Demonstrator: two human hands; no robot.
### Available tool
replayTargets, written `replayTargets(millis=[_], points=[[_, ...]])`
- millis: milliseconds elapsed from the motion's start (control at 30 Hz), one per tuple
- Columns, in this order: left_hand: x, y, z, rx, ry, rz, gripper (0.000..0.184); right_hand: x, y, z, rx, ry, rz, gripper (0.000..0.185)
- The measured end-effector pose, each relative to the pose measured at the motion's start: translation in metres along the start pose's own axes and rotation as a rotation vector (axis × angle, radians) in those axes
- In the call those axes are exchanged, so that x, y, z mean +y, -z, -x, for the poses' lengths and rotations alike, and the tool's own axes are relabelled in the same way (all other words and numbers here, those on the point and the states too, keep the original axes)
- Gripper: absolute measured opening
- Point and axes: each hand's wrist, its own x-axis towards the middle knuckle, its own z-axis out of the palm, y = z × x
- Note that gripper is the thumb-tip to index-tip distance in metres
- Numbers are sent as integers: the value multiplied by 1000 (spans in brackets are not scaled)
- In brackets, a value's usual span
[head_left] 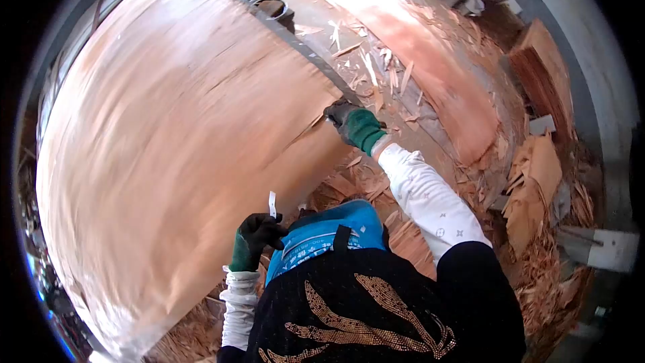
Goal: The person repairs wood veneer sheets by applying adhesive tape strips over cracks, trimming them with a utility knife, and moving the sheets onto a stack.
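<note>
Gripping veneer point(181, 141) beside 2 buckets point(285, 11), contents unclear, is the right hand point(349, 121); the left hand point(257, 235) holds a white strip point(272, 204).

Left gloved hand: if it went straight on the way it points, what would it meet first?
Ahead of the left gloved hand and its white strip, probably the wood veneer sheet; depth is unclear.
</note>
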Motion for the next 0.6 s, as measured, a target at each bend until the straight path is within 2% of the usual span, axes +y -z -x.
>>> replayTargets(millis=[100, 133, 167, 233, 267, 367, 467, 567, 600], points=[[14, -14, -8, 40, -16, 28, 23, -4, 5, -34, -174, 163, 107, 21], [3, -13, -16, 60, -37, 93, 23, 5, -6, -47, -237, 256, 232, 22], [-5, -19, -22, 118, -168, 186, 23, 11, -8, -55, -278, 320, 227, 22], [-2, -31, -20, 253, -70, 171, 22, 16, 1, -64, -358, 451, 210, 22], [-1, -46, -19, 345, -117, 258, 18, 14, 10, -68, -397, 449, 212, 21], [-16, -78, -23, 459, -222, 266, 18, 22, 20, -77, -424, 465, 161, 20], [-9, -123, -34, 570, -185, 331, 18, 45, -5, -98, -451, 453, -80, 20], [-9, -161, -42, 656, -203, 409, 21, 53, -1, -97, -369, 593, -209, 20], [-9, -171, -42, 685, -213, 425, 21, 50, 2, -96, -405, 653, -132, 21]])
